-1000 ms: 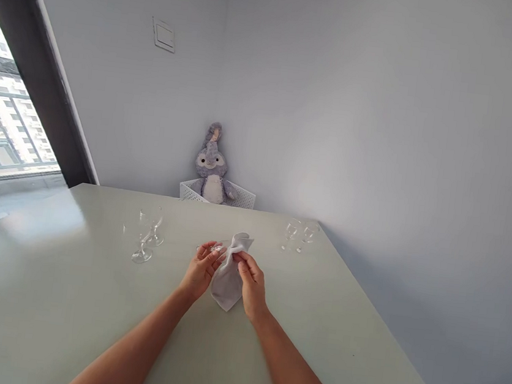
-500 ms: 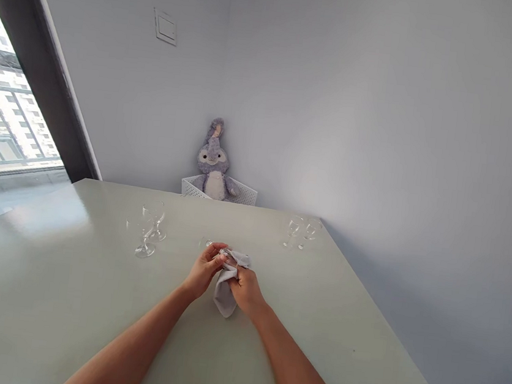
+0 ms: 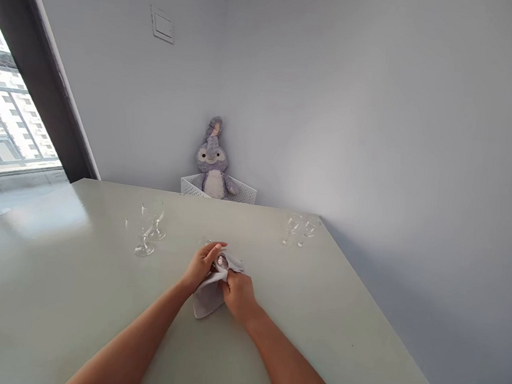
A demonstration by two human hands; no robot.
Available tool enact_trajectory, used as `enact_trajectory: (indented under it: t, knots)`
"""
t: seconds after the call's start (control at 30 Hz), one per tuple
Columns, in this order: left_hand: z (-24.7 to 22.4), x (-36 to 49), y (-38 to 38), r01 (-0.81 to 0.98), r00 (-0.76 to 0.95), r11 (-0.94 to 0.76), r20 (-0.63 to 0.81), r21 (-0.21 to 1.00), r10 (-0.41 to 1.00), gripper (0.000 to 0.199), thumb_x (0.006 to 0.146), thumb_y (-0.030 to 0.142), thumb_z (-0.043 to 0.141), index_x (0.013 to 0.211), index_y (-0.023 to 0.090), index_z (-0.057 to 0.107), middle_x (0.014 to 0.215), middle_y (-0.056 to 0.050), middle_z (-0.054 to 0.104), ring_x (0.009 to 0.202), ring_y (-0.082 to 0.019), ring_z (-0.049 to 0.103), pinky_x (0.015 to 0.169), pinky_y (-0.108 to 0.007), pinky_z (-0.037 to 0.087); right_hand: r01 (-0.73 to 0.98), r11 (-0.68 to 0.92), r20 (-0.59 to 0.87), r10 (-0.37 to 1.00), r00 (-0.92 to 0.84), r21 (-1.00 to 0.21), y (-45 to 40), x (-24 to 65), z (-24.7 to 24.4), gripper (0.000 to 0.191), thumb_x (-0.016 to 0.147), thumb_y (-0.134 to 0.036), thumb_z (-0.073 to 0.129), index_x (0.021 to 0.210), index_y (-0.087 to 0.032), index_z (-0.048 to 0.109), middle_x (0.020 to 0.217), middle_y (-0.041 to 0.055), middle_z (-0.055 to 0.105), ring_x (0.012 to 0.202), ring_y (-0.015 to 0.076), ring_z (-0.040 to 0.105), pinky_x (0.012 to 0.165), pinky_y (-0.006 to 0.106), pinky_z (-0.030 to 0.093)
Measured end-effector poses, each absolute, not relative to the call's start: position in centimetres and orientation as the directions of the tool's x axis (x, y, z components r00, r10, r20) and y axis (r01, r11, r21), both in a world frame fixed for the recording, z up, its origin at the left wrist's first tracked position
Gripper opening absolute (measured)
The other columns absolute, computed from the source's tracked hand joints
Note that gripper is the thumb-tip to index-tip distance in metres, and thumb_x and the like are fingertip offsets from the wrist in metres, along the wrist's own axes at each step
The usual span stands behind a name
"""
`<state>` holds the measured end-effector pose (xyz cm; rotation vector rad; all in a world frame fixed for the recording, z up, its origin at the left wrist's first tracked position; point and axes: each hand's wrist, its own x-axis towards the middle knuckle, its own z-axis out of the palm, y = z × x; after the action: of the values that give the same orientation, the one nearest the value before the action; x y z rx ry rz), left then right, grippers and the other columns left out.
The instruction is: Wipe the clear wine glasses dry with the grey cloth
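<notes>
Low over the middle of the table, my left hand point(image 3: 201, 264) is closed around a clear stemmed glass point(image 3: 222, 263). Its bowl shows between my hands, and part of it looks to extend beyond my left fingers. My right hand point(image 3: 239, 293) grips a light grey cloth point(image 3: 209, 301) against the glass. One corner of the cloth hangs down below my hands, while another part lies around the bowl. The fingertips of my right hand are hidden in the folds.
Two clear stemmed glasses point(image 3: 144, 242) stand on the left of the pale table point(image 3: 314, 334). Two more glasses point(image 3: 292, 227) are near its far right corner. Behind the far edge, a plush toy point(image 3: 215, 169) sits in a white perforated basket point(image 3: 245, 194), against the walls.
The cloth's hanging corner has swung left. My right hand has shifted slightly left and down, and more of the glass bowl shows between my hands.
</notes>
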<state>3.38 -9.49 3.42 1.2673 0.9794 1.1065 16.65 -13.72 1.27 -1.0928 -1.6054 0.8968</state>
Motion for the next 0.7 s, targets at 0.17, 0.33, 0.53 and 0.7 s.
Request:
enact_trajectory:
  t: [0.17,0.33,0.53,0.7]
  knots:
    - [3.9,3.5,-9.9,-0.163,0.296,0.008,0.041,0.987,0.954,0.043,0.077,0.046,0.049,0.110,0.019,0.056,0.084,-0.004,0.062,0.068,-0.015,0.055,0.062,-0.025,0.043,-0.013,0.160,0.160,0.974,-0.161,-0.987,-13.4,16.8,1.7,0.015,0.072,-0.024,0.048,0.074,-0.019,0.062,0.058,0.0003,0.059,0.052,0.0138,0.054,0.051,0.026,0.044]
    - [4.5,3.0,-10.1,-0.305,0.373,-0.016,0.135,0.952,0.918,0.049,0.070,0.030,0.063,0.117,0.025,0.051,0.121,-0.008,0.052,0.089,-0.017,0.054,0.075,-0.027,0.042,-0.409,-0.029,0.022,0.993,-0.119,-0.912,-13.3,17.1,2.9,0.018,0.067,-0.031,0.059,0.079,-0.018,0.060,0.065,0.0000,0.061,0.055,0.0128,0.054,0.052,0.025,0.044]
    - [3.9,2.4,-9.3,-0.245,0.354,0.015,0.075,0.969,0.932,0.050,0.074,0.039,0.058,0.119,0.021,0.048,0.076,-0.003,0.063,0.067,-0.014,0.056,0.067,-0.029,0.046,0.088,0.250,0.232,0.957,-0.176,-0.964,-13.9,17.0,2.9,0.012,0.073,-0.022,0.048,0.070,-0.018,0.059,0.060,-0.0002,0.058,0.053,0.0125,0.052,0.051,0.024,0.042]
    - [3.7,2.6,-9.4,-0.121,0.307,-0.017,0.053,0.992,0.950,0.047,0.078,0.048,0.047,0.111,0.016,0.056,0.053,0.003,0.050,0.050,-0.010,0.048,0.055,-0.025,0.043,0.534,0.507,0.431,0.860,-0.272,-0.676,-14.1,17.2,2.1,0.013,0.071,-0.016,0.047,0.072,-0.020,0.060,0.067,0.0034,0.062,0.061,0.0162,0.055,0.060,0.028,0.043]
